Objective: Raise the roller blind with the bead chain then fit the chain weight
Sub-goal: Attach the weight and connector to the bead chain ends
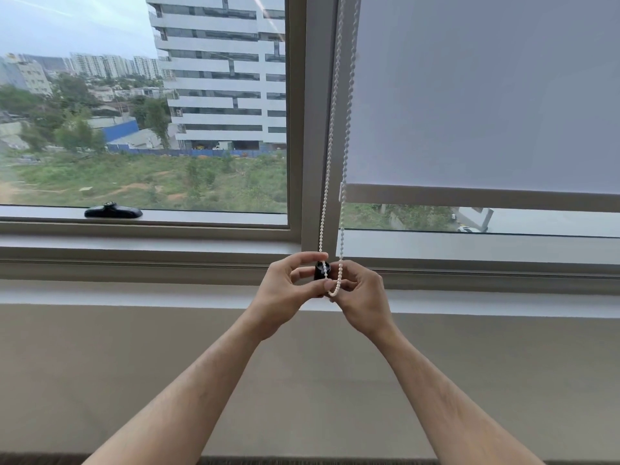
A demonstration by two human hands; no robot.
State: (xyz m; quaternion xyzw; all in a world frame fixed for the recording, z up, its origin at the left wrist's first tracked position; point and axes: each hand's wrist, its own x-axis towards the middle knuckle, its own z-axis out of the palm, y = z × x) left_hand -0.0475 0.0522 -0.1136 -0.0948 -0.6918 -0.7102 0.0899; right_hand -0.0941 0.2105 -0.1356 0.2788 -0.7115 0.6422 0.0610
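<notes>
1. Now my left hand (pixel 285 286) pinches the black chain weight (pixel 322 270) below the sill.
2. My right hand (pixel 360 290) holds the bead chain (pixel 330 156) loop at it.
3. I should seat beads squarely, chain untwisted.

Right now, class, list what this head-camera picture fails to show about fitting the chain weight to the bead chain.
- Chain weight: mostly covered by the fingers of both hands; its clip or slot is hidden.
- Whether the bead chain is seated in the weight: fingers hide it.
- Top of the roller blind and the chain's upper end: cut off by the upper edge.
- Right hand fingertips: curled out of sight.
</notes>
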